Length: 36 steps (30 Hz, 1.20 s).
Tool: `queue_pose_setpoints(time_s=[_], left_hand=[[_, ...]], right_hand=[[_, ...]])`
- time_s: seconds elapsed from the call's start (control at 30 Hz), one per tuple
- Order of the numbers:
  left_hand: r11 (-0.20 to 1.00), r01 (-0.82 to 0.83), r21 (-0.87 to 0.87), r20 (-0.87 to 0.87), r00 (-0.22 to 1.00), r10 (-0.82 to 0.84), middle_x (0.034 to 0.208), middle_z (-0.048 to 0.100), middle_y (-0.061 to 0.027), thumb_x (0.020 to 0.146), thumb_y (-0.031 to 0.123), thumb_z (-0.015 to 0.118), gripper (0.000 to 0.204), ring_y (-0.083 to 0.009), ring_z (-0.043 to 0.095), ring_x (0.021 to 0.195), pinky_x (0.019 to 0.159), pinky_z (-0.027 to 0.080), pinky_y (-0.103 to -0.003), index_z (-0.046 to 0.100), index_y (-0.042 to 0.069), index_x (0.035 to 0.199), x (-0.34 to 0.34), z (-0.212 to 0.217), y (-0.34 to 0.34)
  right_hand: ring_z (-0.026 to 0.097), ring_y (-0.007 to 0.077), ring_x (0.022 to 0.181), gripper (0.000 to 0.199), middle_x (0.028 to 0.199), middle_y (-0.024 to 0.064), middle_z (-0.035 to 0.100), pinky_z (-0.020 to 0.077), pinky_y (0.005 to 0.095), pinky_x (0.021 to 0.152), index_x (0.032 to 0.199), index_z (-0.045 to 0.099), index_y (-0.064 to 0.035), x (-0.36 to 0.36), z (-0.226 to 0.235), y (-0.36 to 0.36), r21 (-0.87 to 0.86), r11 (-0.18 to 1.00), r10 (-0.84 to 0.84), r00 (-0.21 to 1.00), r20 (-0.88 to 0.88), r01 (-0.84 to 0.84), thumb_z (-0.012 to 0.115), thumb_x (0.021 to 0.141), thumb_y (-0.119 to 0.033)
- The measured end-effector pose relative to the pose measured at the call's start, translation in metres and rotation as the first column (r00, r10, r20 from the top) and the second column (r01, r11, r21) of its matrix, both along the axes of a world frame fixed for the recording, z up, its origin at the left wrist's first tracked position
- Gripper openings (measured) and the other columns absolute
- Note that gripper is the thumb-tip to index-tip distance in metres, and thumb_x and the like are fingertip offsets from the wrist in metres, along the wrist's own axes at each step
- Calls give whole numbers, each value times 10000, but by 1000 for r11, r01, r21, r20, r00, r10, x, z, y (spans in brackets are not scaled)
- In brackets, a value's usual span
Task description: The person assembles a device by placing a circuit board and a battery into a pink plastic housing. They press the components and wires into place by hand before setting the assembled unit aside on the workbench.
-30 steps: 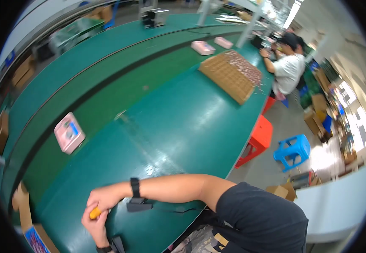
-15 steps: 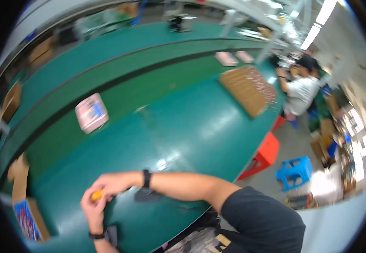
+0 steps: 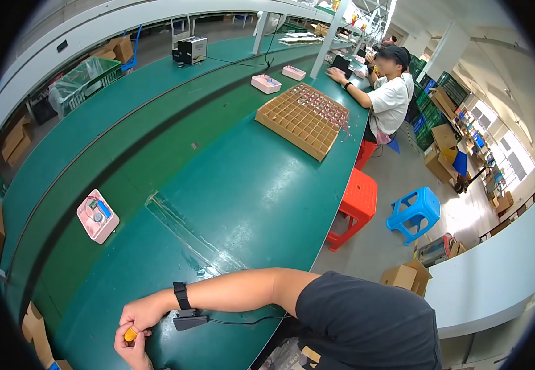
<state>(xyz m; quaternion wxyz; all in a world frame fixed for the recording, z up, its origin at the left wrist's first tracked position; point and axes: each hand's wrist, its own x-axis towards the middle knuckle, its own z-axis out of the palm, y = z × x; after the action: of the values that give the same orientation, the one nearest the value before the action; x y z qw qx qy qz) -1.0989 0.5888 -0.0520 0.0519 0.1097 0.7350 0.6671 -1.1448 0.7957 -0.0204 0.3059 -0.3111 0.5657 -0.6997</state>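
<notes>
My right hand (image 3: 148, 310) and my left hand (image 3: 130, 353) come together low at the left, over the green worktable (image 3: 242, 203). Between their closed fingers is a small rounded yellow piece (image 3: 130, 334); its kind cannot be made out. The left fingers pinch it from below and the right fingers close on it from above. A black strap with a small dark box (image 3: 190, 320) and a cable sits on my right wrist. Beyond the hands, a pink tray (image 3: 111, 234) with a blue cylinder, a round grey part and wires rests on the darker green belt.
A divided cardboard box (image 3: 292, 140), partly filled with small parts, lies farther along the table. Two more pink trays (image 3: 266, 88) are beyond it. Cardboard flaps (image 3: 38, 336) stand at the near left. Red (image 3: 360, 191) and blue (image 3: 416, 211) stools are at right; a person (image 3: 390, 98) sits farther off.
The view has swung right, so the table, tray and divided box appear farther left. My hands stay together on the yellow piece, now lower in the picture.
</notes>
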Motion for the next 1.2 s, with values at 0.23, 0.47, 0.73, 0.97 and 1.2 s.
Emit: queue_pose_setpoints(time_s=[0.23,0.47,0.73,0.97,1.2], left_hand=[[993,0,122,-1,1000,0,923,670,-79,946,-3,650,257,-144,650,750,714,536,-267,606,-25,1199,1,2,4],[988,-16,153,44,999,9,945,675,-87,942,-19,644,273,-145,657,764,730,548,-271,603,-34,1212,4,2,3],[1000,25,-4,26,999,-25,921,682,-77,916,-42,655,291,-147,674,779,742,552,-266,634,-30,1206,7,4,3],[999,43,34,8,999,-43,907,681,-77,917,-34,653,276,-143,671,776,737,539,-262,634,-25,1192,10,16,14],[995,44,89,4,999,-45,899,676,-80,935,-20,632,259,-142,661,759,730,531,-260,617,-31,1194,12,23,16]], right_hand=[[647,148,618,153,711,68,659,532,298,581,891,659,25,-2,-2,-1,-81,996,25,999,30,-23,634,970,-103],[651,155,622,128,715,74,662,533,300,585,892,661,29,1,-2,-2,-88,996,29,998,59,-24,622,958,-73],[666,156,618,80,716,77,673,530,300,565,881,670,28,1,-4,1,7,1000,16,1000,-24,-15,620,892,-34],[669,154,619,84,716,74,675,533,297,569,893,672,23,0,-1,3,4,1000,8,1000,-16,-8,627,892,-48],[672,158,629,94,718,80,673,539,303,581,894,662,31,-2,-4,0,-35,999,16,1000,0,-16,623,898,-55]])
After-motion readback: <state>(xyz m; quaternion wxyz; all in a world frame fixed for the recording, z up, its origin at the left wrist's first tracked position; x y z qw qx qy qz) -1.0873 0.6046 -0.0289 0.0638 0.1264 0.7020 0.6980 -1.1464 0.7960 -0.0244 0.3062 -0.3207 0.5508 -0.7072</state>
